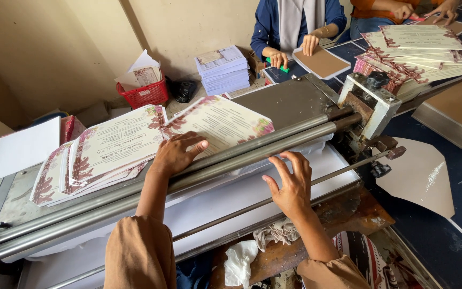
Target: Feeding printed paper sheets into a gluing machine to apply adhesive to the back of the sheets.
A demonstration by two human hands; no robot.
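Observation:
My left hand [176,153] reaches over the two steel rollers [199,171] of a laminating machine and rests flat on a printed card with a floral border [223,120], which lies on the machine's far plate. My right hand [291,184] hovers with fingers spread just in front of the rollers, fingertips at the lower roller and the white film sheet [225,200] under it. Neither hand grips anything. A fanned stack of the same floral cards [100,152] lies left of my left hand.
Across the table two other people handle brown boards [322,62] and more floral cards [418,51]. A red basket [146,95], a stack of white sheets [223,69], a brown board stack [458,109], rags [279,233] and the roller's metal end bracket [370,101] surround the machine.

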